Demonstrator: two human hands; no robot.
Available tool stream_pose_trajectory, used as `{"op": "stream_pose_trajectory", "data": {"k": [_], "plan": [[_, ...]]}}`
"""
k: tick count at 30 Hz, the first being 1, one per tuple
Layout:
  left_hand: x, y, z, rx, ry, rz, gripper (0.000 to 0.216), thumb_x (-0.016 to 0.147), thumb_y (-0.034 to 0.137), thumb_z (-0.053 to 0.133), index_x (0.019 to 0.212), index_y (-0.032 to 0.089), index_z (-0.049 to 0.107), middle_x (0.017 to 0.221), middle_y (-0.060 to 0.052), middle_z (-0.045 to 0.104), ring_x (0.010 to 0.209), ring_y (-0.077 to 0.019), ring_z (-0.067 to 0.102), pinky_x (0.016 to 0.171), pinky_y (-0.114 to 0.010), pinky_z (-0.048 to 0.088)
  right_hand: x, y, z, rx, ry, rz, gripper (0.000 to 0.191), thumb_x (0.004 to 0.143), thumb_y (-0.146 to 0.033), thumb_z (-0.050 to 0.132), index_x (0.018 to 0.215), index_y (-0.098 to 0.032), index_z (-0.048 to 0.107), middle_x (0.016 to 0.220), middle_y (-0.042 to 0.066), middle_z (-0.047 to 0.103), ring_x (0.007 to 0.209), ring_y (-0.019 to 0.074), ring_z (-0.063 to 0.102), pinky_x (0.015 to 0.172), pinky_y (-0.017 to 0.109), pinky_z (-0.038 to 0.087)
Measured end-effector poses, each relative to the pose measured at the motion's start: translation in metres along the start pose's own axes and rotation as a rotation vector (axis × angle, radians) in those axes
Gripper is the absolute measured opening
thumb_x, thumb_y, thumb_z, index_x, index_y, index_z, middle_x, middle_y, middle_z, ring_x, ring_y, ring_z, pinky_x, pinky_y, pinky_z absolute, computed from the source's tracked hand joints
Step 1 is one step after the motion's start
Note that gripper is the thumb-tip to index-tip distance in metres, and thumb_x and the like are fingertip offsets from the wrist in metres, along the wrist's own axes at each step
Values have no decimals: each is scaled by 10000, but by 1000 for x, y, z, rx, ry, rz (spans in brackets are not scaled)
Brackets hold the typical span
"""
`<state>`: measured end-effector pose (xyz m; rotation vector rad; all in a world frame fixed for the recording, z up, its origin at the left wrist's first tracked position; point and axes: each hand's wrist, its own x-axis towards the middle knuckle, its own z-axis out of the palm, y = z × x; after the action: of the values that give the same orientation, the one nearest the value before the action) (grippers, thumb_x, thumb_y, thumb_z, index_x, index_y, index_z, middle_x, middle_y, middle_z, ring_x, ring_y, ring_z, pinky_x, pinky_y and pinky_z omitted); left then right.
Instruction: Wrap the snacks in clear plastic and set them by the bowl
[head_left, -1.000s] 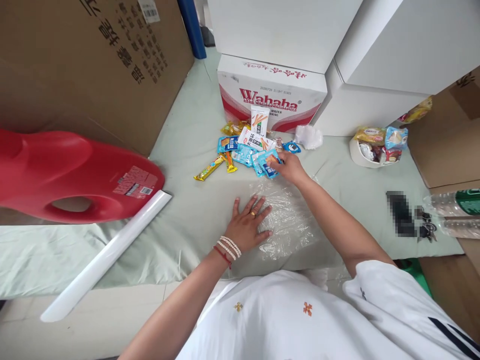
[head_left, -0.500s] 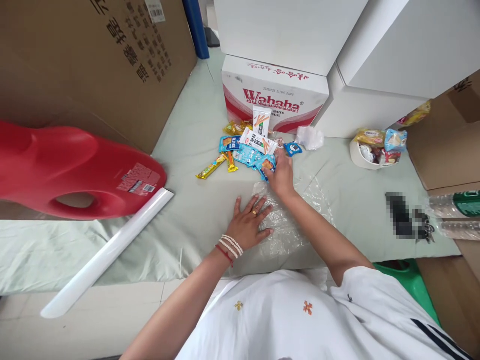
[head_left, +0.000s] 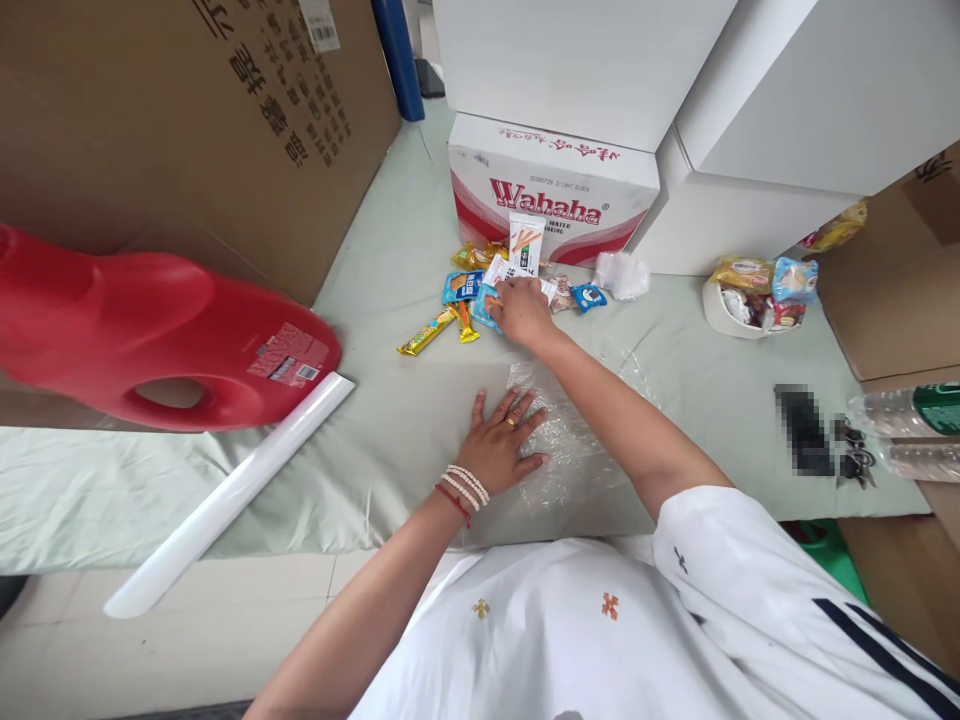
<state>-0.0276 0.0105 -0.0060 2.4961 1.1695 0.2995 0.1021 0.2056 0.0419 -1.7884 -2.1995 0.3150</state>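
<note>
My left hand (head_left: 501,438) lies flat, fingers spread, on the tablecloth and the left edge of a clear plastic bag (head_left: 592,440). My right hand (head_left: 523,310) is over the snack pile, its fingers curled down on light-blue snack packets (head_left: 485,304); the hand covers most of them. Around it lie a white snack packet (head_left: 526,240) leaning on the Wahaha box, a dark-blue packet (head_left: 463,287), a yellow stick-shaped packet (head_left: 427,332) and a small blue packet (head_left: 589,297). Another white packet is partly hidden behind the fingers.
The Wahaha box (head_left: 555,190) stands behind the snacks, beside crumpled white plastic (head_left: 622,275). A white bowl (head_left: 726,312) of snacks sits to the right, with plastic bottles (head_left: 885,412) beyond. At left are a red jug (head_left: 225,340), a white strip (head_left: 232,495) and a large carton (head_left: 187,150).
My right hand has moved left across the pile, and the light-blue packets have shifted left with it. My left hand stays flat in the same place.
</note>
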Motion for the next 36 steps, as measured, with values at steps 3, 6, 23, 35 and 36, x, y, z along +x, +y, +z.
{"op": "stream_pose_trajectory", "data": {"k": [3,6,23,35,36], "plan": [[0,0,0,4,-8,2,675,957,620,528,1553,314,451,1685,-84,343,1581,-337,248,1256,-698,-48,-2,-9,12,-41,20,13,264,958,-279,636,1196,-167,650,1235,193,599,1261,396,468,1055,566,414],[0,1,-1,5,-14,1,673,959,620,528,1551,310,449,1688,-75,337,1585,-327,239,1256,-698,-55,-18,-6,9,-21,-5,23,279,961,-276,633,1219,-172,621,1247,172,574,1129,335,570,958,464,479],[0,1,-5,32,-14,-45,820,914,618,608,1610,279,337,1718,-150,234,1560,-337,306,1263,-674,66,-83,107,-62,-91,-144,97,404,927,-368,611,1279,-170,597,1117,141,720,958,300,653,781,348,472],[3,-5,1,68,-46,-56,933,896,662,587,1637,202,256,1683,-183,312,1559,-346,307,1269,-653,40,-148,108,-100,274,-503,-475,271,1023,-411,492,936,-199,636,836,60,633,960,237,539,858,320,407],[3,-5,1,72,-51,-56,938,892,666,589,1637,204,257,1683,-183,313,1557,-351,308,1266,-658,45,-150,106,-90,236,-551,-503,253,1024,-382,502,931,-195,644,828,64,637,972,243,535,867,329,398]]}}
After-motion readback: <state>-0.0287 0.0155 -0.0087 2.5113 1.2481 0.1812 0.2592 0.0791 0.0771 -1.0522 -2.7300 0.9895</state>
